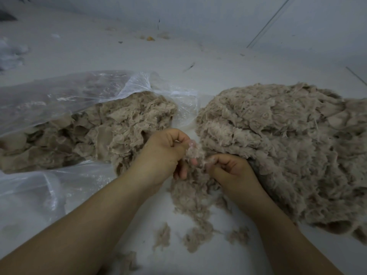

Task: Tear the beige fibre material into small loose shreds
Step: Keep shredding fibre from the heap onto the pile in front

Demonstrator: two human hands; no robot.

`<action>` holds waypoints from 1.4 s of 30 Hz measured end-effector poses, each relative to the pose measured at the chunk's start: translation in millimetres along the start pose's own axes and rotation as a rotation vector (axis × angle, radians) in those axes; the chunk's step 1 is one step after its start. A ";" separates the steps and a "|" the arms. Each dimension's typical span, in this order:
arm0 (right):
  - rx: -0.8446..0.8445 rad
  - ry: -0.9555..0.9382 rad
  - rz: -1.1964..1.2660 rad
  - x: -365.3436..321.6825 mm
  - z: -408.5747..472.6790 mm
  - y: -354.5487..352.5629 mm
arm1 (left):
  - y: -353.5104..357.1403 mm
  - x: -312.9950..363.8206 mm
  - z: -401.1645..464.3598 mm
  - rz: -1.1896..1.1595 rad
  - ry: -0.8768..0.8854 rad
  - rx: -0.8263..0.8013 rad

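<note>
- I see my left hand [162, 153] with its fingers curled, pinching a thin wisp of beige fibre [193, 153] between thumb and fingertips.
- My right hand [230, 169] is just right of the left hand, clenched on the other end of the same wisp, with its knuckles against the edge of the big heap.
- The wisp stretches between the two hands, frayed and half see-through in the middle.
- The big heap of shreds [282, 151] lies on the pale surface [198, 259], right of the left hand and reaching to the frame's right edge.
- Below the left hand, a smaller loose clump [195, 203] sits on the surface, with a few scattered tufts [163, 235] nearer to me.
- Left of the left hand, a clear plastic bag [59, 96] lies open on its side, with denser, sheet-like beige material [99, 132] spilling from its mouth.
- Far beyond the left hand, a small yellow scrap [150, 38] lies near the wall.
</note>
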State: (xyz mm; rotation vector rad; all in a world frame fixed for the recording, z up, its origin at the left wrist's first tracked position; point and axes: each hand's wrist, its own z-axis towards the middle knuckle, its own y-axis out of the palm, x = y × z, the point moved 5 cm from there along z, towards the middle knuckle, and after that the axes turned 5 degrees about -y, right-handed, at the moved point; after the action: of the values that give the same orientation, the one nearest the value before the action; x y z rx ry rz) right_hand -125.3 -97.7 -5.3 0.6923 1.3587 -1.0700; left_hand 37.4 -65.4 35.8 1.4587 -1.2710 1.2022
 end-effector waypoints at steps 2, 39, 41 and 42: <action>-0.005 -0.013 0.014 -0.9 -0.3 0.5 | 1.0 -0.6 -1.3 0.035 0.026 -0.028; -0.063 -0.026 0.074 -8.5 -3.7 6.2 | -3.2 -3.9 -0.8 0.181 -0.066 -0.065; -0.071 0.007 0.120 -8.0 -4.6 4.0 | 2.2 -7.6 -2.2 0.285 -0.085 -0.136; -0.059 0.021 0.150 -7.5 -4.9 2.9 | 3.5 -6.6 -2.9 0.336 -0.069 -0.144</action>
State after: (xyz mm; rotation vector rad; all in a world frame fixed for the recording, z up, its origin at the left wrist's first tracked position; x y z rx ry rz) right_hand -124.0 -90.6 0.8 0.7512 1.3290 -0.9028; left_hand 33.4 -61.8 29.9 1.2236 -1.6633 1.2524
